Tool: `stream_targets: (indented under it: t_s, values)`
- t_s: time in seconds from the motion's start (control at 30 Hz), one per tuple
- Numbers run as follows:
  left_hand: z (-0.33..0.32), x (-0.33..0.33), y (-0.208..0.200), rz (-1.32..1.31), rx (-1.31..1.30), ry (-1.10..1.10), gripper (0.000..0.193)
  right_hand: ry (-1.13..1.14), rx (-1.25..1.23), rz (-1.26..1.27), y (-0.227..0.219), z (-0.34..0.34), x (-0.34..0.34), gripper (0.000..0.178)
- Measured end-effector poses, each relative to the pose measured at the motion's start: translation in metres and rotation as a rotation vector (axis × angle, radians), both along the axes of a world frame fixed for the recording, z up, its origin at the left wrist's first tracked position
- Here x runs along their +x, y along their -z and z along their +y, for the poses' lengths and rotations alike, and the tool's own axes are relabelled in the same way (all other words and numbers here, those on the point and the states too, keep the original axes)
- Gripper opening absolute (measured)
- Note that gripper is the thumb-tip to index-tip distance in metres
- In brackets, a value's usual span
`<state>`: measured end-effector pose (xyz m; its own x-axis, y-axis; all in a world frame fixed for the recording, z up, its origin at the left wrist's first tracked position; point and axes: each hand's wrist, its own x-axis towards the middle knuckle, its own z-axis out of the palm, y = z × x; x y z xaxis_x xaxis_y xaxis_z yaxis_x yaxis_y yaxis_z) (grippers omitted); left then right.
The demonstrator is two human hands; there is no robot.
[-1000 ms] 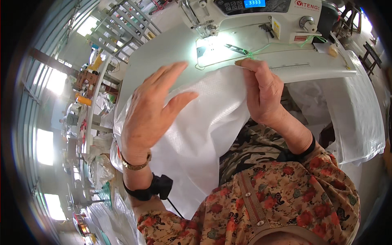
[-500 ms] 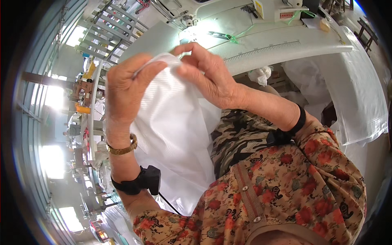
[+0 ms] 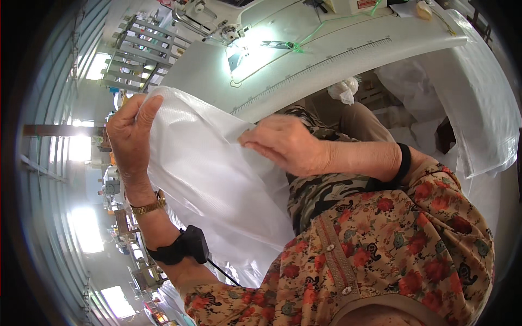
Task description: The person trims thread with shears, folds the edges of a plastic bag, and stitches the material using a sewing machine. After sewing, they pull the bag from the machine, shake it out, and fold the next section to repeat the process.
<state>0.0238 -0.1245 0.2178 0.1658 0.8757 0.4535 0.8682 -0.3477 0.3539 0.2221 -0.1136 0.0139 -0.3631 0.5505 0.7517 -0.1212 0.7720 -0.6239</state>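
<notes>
A piece of white fabric (image 3: 201, 157) with a fine ribbed texture hangs in front of me and drapes down over my lap. My left hand (image 3: 132, 122) pinches its upper left corner between thumb and fingers. Along the fabric's top edge, lower and to the right, my right hand (image 3: 285, 144) is closed on the cloth; its fingertips are slightly blurred. Between the two hands the edge is drawn out in a slanting line. Beyond the fabric, a lit sewing machine (image 3: 231, 32) stands on the work table (image 3: 304, 76).
Thread snips (image 3: 277, 44) with a green cord lie beside the machine. A ruler scale (image 3: 326, 68) runs along the table's front. White sheeting (image 3: 484, 108) covers the right side extension, and a white bundle (image 3: 343, 89) hangs under the table edge. A slatted rack (image 3: 141, 49) stands at far left.
My hands, close together before at the fabric's top, are now wide apart. The left went left and slightly down, the right moved downward, and the edge between them is stretched out.
</notes>
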Motion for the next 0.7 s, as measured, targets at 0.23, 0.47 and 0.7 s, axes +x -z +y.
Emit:
stream_targets:
  t_s: [0.23, 0.47, 0.7]
  values:
    - [0.008, 0.003, 0.004, -0.011, -0.007, 0.047, 0.018, -0.292, -0.497, 0.155, 0.018, -0.019, -0.034, 0.036]
    - [0.011, -0.011, 0.007, -0.006, 0.037, 0.006, 0.021, -0.285, -0.508, 0.097, 0.010, -0.038, -0.023, 0.023]
    - [0.014, -0.021, 0.012, -0.044, 0.047, -0.045, 0.024, -0.466, -0.699, 0.306, 0.006, -0.045, -0.031, 0.037]
